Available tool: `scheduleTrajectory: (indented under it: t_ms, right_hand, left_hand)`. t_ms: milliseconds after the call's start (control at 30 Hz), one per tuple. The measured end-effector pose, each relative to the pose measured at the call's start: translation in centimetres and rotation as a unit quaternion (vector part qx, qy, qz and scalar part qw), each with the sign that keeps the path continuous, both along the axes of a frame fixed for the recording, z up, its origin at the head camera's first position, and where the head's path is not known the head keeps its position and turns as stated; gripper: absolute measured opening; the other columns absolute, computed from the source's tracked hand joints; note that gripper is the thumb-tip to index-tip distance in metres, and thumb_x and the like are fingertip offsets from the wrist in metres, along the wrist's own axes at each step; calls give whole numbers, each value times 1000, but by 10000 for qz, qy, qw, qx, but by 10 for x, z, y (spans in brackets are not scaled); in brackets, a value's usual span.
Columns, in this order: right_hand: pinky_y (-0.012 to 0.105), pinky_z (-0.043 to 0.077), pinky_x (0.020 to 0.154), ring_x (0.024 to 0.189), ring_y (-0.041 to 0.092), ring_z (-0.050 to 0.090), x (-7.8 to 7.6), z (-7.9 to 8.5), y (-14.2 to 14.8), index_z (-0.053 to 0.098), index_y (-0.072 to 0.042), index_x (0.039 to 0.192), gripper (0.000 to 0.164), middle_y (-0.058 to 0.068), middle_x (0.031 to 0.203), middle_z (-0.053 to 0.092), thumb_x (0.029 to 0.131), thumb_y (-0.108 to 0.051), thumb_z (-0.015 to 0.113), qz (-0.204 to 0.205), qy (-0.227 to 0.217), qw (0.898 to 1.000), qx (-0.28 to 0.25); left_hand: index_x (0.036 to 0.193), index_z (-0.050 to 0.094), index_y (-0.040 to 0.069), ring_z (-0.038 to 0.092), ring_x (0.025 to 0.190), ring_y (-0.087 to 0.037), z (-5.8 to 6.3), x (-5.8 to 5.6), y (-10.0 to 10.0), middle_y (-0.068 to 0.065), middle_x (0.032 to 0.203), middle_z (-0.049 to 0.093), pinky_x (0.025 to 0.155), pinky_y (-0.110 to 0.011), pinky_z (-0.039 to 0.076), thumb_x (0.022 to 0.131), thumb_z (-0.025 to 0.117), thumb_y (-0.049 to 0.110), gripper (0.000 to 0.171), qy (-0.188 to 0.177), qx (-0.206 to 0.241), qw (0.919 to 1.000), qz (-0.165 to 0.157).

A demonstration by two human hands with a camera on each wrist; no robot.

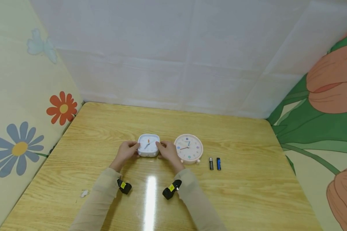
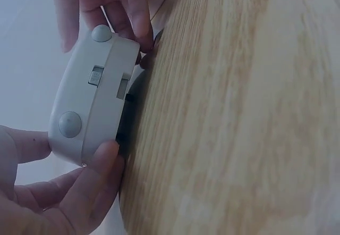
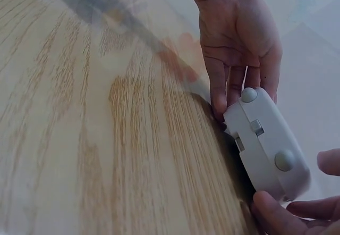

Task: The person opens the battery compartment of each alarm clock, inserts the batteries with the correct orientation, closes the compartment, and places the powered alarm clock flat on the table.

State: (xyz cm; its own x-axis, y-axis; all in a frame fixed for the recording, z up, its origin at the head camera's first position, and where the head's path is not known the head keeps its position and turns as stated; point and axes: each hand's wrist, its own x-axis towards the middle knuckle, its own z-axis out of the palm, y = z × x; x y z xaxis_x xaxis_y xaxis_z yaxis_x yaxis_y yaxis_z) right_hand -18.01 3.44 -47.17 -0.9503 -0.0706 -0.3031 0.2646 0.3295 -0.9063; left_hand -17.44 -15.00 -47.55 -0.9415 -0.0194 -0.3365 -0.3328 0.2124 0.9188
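A small white square alarm clock is held between both hands over the wooden table, its face turned up. My left hand grips its left side with the thumb by the face and the fingers lower down. My right hand grips the right side likewise. In the left wrist view, the side of the clock toward me shows two round feet and a small switch between them. The clock sits close over the tabletop in the right wrist view.
Just right of my right hand lies a round pink alarm clock, face up. Farther right are a dark battery and a blue battery, side by side. A white scrap lies on the table at left.
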Motion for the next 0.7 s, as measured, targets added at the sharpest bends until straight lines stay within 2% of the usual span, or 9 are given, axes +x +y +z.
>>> scheduleTrajectory:
  t_ms: [333, 567, 700]
  right_hand:
    - [24, 53, 59, 69, 16, 61, -1, -1, -4, 50, 1, 127, 45, 17, 104, 59, 88, -19, 59, -219, -301, 9988, -303]
    - [25, 54, 60, 69, 17, 62, -1, -3, -4, 49, 1, 127, 45, 19, 104, 60, 87, -18, 60, -158, -236, 9985, -474]
    - [26, 54, 59, 66, 16, 61, 1, -1, -5, 49, 3, 126, 46, 19, 102, 61, 86, -16, 61, -192, -174, 9984, -500]
  left_hand:
    - [114, 52, -16, 57, 65, -10, 0, 1, -4, -20, 92, 59, 59, -23, 53, 93, 49, 11, 35, 34, -81, 9998, -173]
    - [114, 50, -19, 58, 64, -9, -2, 0, -6, -21, 91, 60, 59, -24, 53, 93, 48, 6, 33, 208, 81, 9995, -244]
    - [116, 49, -20, 59, 64, -9, -2, 1, -6, -26, 95, 60, 60, -24, 54, 92, 49, 5, 34, 248, 110, 9993, -242]
